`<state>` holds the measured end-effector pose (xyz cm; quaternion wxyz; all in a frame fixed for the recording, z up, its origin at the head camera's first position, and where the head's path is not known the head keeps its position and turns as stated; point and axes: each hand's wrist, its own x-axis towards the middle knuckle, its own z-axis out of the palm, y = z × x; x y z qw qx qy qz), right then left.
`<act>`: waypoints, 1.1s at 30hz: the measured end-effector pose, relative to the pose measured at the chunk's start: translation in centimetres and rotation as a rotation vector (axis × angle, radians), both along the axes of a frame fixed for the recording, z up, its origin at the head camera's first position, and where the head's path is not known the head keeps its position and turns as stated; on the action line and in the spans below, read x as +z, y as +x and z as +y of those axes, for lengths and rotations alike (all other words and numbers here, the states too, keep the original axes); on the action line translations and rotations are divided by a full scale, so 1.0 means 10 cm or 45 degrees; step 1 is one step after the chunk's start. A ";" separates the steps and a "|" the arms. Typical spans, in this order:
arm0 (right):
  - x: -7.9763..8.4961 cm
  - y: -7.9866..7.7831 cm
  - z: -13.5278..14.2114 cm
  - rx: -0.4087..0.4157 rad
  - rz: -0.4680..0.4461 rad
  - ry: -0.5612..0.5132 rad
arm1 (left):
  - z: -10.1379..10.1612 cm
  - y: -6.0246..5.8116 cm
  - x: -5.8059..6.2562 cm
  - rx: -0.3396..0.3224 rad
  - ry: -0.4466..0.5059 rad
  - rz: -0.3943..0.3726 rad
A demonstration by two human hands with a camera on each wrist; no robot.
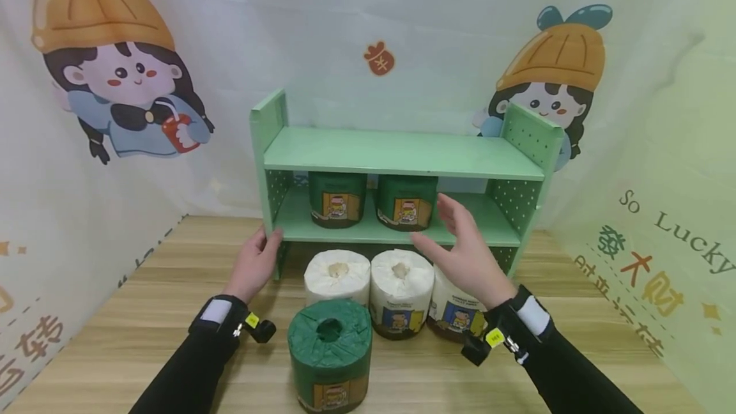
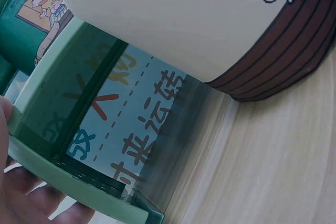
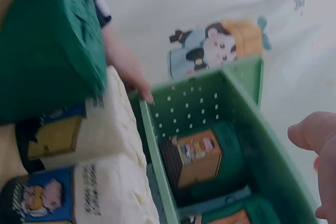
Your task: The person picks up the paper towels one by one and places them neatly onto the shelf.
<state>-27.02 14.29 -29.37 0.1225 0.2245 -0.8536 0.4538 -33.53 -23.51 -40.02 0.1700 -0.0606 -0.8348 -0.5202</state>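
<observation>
A light green two-tier shelf (image 1: 402,153) stands against the back cloth. My left hand (image 1: 254,262) grips its left side panel near the lower board; in the left wrist view the thumb and fingers (image 2: 46,200) lie on either side of the panel. Two green-wrapped toilet rolls (image 1: 338,200) stand on the lower board. My right hand (image 1: 473,253) is held up before the shelf, thumb and fingers spread and nothing between them. It partly covers a white-wrapped toilet roll (image 1: 458,312) on the table.
Two more white-wrapped rolls (image 1: 401,292) stand in a row beside that one, in front of the shelf. Nearest to me a third green roll (image 1: 330,363) stands upright on the wooden table (image 1: 172,312). A printed cloth (image 1: 322,37) encloses the back and sides.
</observation>
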 end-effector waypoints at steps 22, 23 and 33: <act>-0.42 0.72 -0.26 0.460 -0.032 -0.105 | 0.01 -0.01 0.01 0.002 0.014 0.012; -0.45 0.73 -0.27 0.491 -0.054 -0.109 | 0.01 -0.01 0.01 -0.002 0.016 0.013; -0.78 0.78 -0.41 0.563 -0.232 0.029 | 0.01 -0.01 0.01 -0.005 0.017 0.003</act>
